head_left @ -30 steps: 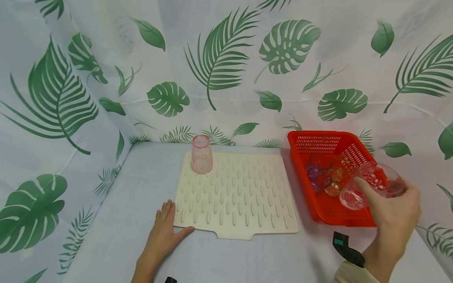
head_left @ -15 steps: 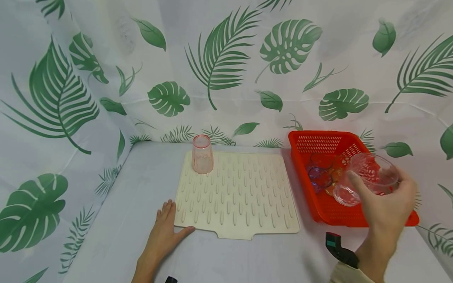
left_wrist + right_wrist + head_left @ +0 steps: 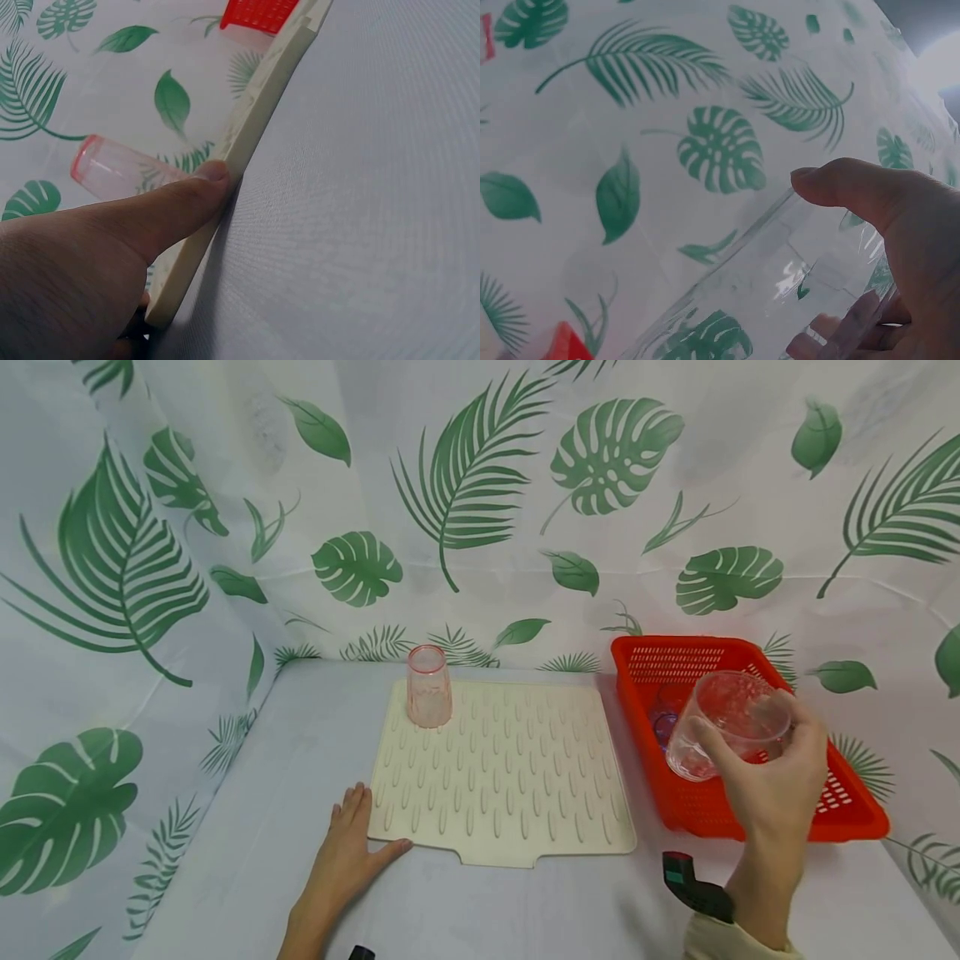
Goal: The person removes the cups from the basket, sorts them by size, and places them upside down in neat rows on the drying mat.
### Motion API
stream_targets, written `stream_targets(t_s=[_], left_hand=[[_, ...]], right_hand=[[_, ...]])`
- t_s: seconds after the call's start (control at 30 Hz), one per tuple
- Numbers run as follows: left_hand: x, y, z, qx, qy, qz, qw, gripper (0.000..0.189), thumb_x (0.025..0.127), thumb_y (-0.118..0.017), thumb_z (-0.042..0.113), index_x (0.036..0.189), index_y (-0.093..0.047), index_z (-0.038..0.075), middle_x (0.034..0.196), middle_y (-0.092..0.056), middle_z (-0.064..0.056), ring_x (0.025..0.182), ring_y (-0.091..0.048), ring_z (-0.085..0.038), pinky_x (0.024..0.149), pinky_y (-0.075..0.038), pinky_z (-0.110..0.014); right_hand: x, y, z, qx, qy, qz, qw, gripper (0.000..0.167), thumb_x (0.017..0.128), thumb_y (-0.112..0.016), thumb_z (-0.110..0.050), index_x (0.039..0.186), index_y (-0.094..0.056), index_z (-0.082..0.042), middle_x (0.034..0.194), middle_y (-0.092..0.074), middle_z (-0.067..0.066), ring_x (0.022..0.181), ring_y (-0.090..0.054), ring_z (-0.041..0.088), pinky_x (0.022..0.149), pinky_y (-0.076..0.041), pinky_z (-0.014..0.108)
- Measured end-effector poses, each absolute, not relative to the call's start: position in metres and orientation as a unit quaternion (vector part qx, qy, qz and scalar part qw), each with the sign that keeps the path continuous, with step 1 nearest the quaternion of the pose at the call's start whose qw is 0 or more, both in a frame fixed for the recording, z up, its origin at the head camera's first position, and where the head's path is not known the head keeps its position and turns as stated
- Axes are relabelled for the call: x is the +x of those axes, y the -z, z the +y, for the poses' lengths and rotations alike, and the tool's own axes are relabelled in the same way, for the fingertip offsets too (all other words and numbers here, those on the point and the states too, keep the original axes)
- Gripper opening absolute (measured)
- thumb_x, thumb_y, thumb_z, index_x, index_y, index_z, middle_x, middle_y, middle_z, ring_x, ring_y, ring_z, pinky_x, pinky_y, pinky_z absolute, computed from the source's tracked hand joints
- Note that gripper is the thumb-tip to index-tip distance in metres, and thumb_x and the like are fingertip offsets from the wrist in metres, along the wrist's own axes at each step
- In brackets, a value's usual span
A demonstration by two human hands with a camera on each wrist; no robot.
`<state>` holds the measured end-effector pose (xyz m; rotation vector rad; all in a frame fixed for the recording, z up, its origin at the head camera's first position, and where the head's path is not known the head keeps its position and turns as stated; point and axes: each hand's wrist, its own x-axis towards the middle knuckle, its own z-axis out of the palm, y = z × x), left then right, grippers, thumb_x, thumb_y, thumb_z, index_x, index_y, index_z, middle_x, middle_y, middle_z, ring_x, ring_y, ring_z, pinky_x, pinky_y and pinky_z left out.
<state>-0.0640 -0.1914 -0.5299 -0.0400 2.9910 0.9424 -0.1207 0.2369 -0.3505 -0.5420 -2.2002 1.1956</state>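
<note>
Low in the frame, left of centre, the left hand lies with straight fingers and thumb on the near left corner of the pale mat, which rests on the tabletop. A careless push there could slide the mat and rock whatever stands on it.

At centre right, the right hand grips a clear cup, thumb on one side and fingers on the other. The cup is tilted (whether it touches anything below, I can't tell), and smooth walls held towards the rim could let it slip or turn. Behind it in this view is the red basket; a low swing could knock its wall or the purple piece inside.

Farther back, the pink glass stands at the mat's far left corner, where a sideways bump could topple it.
</note>
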Motion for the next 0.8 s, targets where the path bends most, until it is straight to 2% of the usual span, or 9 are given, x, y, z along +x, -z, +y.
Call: stream_targets(t_s=[0.3, 0.67, 0.8], left_hand=[[-0.064, 0.53, -0.192, -0.015, -0.31, 0.951, 0.004, 0.112, 0.081, -0.075, 0.058, 0.153, -0.025, -0.011, 0.164, -0.02, -0.028, 0.154, -0.015, -0.044, 0.126, -0.012, -0.059], [-0.065, 0.525, -0.191, -0.019, -0.306, 0.952, 0.023, 0.112, 0.082, -0.075, 0.059, 0.154, -0.023, -0.01, 0.165, -0.018, -0.027, 0.155, -0.013, -0.043, 0.127, -0.012, -0.057], [-0.065, 0.52, -0.192, -0.02, -0.302, 0.953, 0.026, 0.111, 0.083, -0.073, 0.06, 0.155, -0.023, -0.009, 0.165, -0.018, -0.027, 0.154, -0.014, -0.043, 0.127, -0.015, -0.058]], right_hand=[[-0.118, 0.351, 0.221, -0.144, -0.457, -0.83, 0.286, 0.082, 0.078, -0.086, -0.031, 0.147, -0.043, -0.032, 0.147, -0.052, -0.004, 0.133, -0.048, 0.017, 0.114, -0.046, 0.042], [-0.116, 0.353, 0.21, -0.066, -0.452, -0.839, 0.294, 0.083, 0.075, -0.088, -0.025, 0.146, -0.047, -0.029, 0.14, -0.057, 0.0, 0.125, -0.054, 0.015, 0.108, -0.051, 0.041], [-0.116, 0.353, 0.207, -0.053, -0.447, -0.843, 0.293, 0.082, 0.075, -0.088, -0.023, 0.146, -0.048, -0.027, 0.139, -0.058, -0.001, 0.121, -0.054, 0.011, 0.105, -0.054, 0.036]])
